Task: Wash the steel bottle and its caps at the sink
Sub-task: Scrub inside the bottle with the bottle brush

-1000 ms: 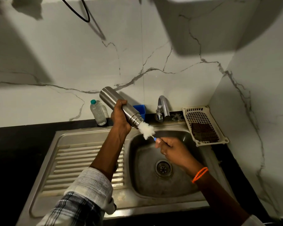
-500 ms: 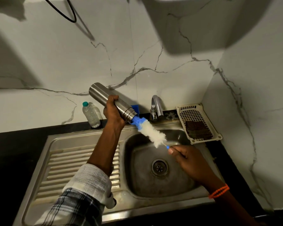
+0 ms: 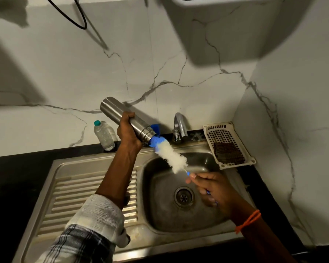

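Note:
My left hand [image 3: 128,132] grips the steel bottle [image 3: 114,111] around its middle and holds it tilted above the sink [image 3: 95,168], mouth down and to the right. A bottle brush [image 3: 169,155] with white bristles and a blue tip sticks out of the bottle's mouth; only the blue tip is at the opening. My right hand [image 3: 212,188] grips the brush's thin blue handle over the basin. No caps are in sight.
A steel tap [image 3: 179,126] stands behind the basin, whose drain [image 3: 183,196] is uncovered. A cream plastic basket [image 3: 224,133] with a dark scrub pad [image 3: 228,153] sits at the right. A small clear plastic bottle [image 3: 104,134] stands on the black counter at the left, and a blue object [image 3: 157,127] lies behind the steel bottle.
My right hand has drawn the brush out of the bottle, down and to the right; most of the bristles now show. The left hand keeps the bottle tilted.

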